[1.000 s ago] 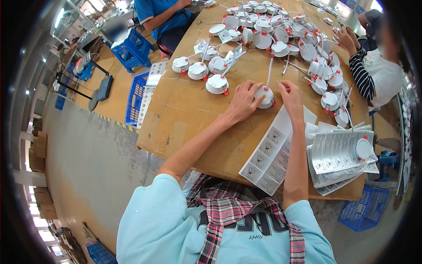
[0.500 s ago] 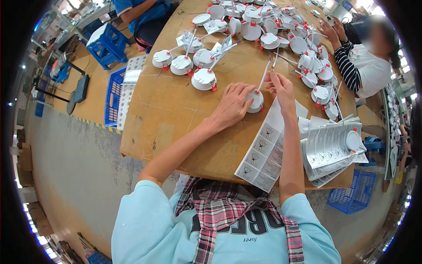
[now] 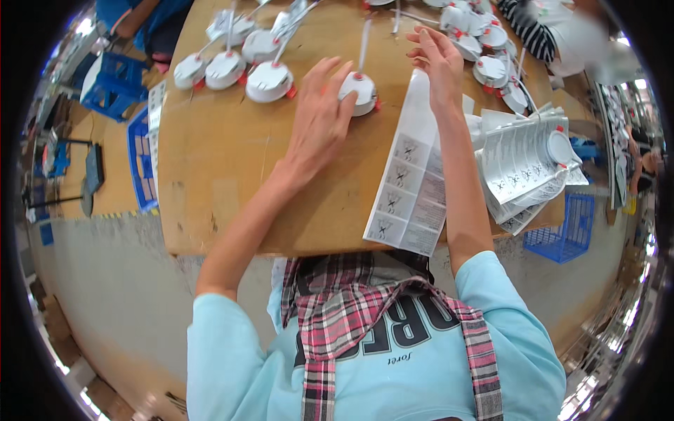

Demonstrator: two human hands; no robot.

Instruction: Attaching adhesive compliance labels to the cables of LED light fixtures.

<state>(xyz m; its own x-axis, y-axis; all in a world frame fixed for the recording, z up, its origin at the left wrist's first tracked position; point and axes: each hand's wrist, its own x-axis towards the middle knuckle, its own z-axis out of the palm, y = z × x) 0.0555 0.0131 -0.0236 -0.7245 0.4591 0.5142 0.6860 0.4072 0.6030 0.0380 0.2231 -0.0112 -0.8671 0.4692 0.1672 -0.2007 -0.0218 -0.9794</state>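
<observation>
A round white downlight (image 3: 361,94) with red clips sits on the wooden table, its white cable rising from the top. Beside it, on its left, is my left hand (image 3: 319,112). That hand is open, with fingers stretched forward and the thumb at the downlight's edge. My right hand (image 3: 440,67) hovers to the right, open with fingers apart and nothing seen in it. Under my right forearm lies a strip of printed labels (image 3: 411,179), which reaches over the near table edge. Several finished-looking white downlights (image 3: 269,82) with cables stand to the left of my left hand.
A stack of silvery printed sheets (image 3: 516,158) lies at the right, with a white downlight (image 3: 559,147) on top. More downlights (image 3: 490,70) are heaped at the far right, near a person in striped sleeves (image 3: 528,31). Blue crates (image 3: 562,228) and a blue stool (image 3: 112,88) stand around the table.
My view has shifted, so the table things sit higher in the picture. My left hand has loosened from the downlight, and my right hand has come away from its cable.
</observation>
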